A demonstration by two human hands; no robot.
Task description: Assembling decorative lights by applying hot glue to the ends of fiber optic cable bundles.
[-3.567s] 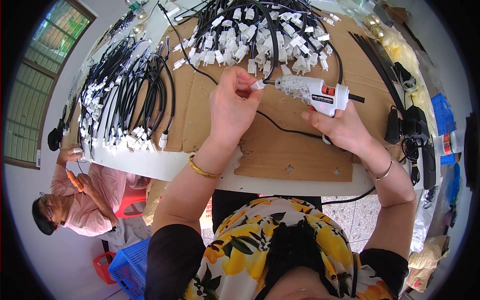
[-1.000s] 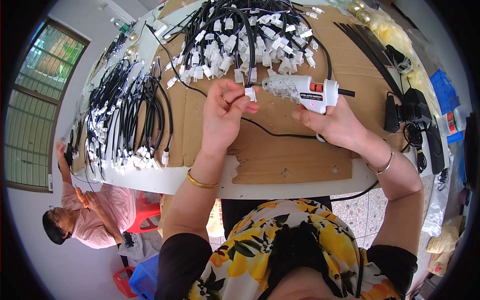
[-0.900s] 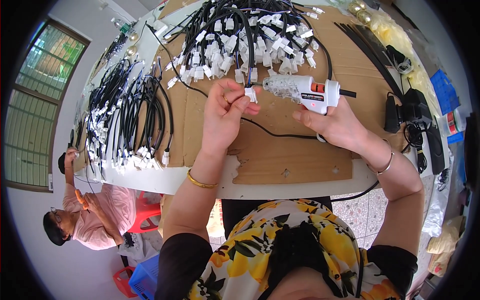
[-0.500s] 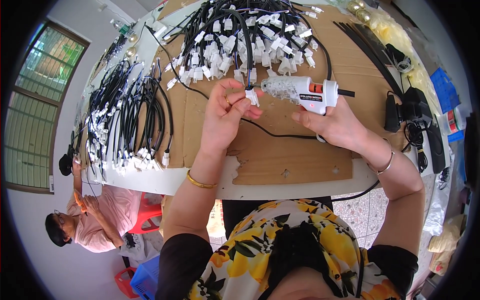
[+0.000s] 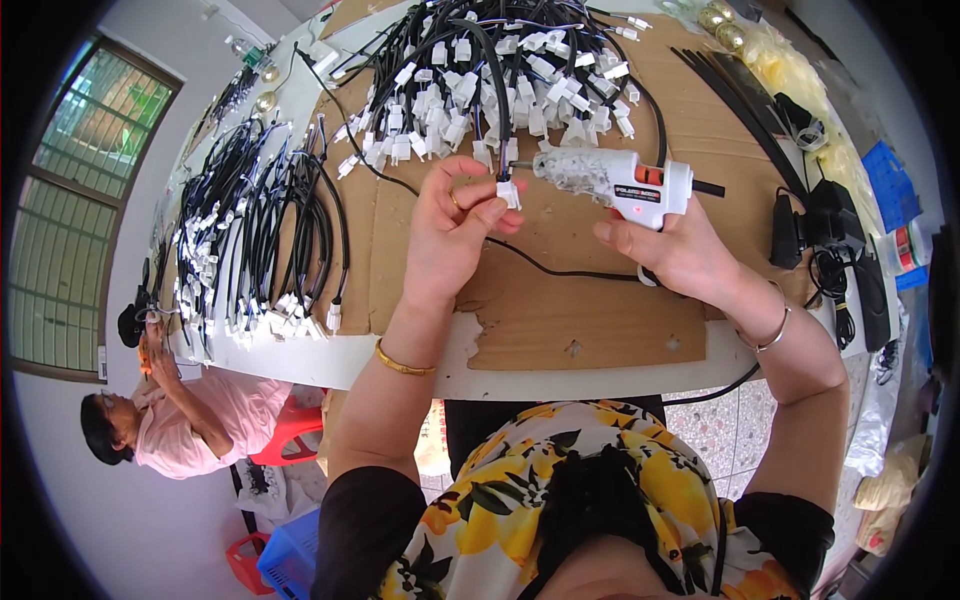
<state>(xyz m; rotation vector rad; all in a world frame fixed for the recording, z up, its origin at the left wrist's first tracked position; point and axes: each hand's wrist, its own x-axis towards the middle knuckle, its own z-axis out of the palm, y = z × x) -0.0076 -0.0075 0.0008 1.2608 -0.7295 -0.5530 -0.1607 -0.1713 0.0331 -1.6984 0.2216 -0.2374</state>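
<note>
Head view: L hand (image 5: 445, 230) pinches a white connector (image 5: 508, 195) betw. thumb & fingers, on the end of a blk cable (image 5: 503, 112), over the cardboard (image 5: 600, 320) approx. mid-tabletop (image 5: 290, 358). R hand (image 5: 685, 250) is wrapped round the grip of a white glue gun (image 5: 610, 180), nozzle pointing left, v. close to the wires at the connector; can't tell if touching. Big cable heap (image 5: 470, 90) nr far edge; 2nd cable bundle (image 5: 305, 215) twd left edge. Blk adapter (image 5: 833, 230) nr right edge. Co-worker (image 5: 205, 425) sits off near-left corner.

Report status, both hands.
Left hand pinching white wire connector. Right hand gripping hot-glue gun, nozzle close to connector. Cable pile just beyond.
</note>
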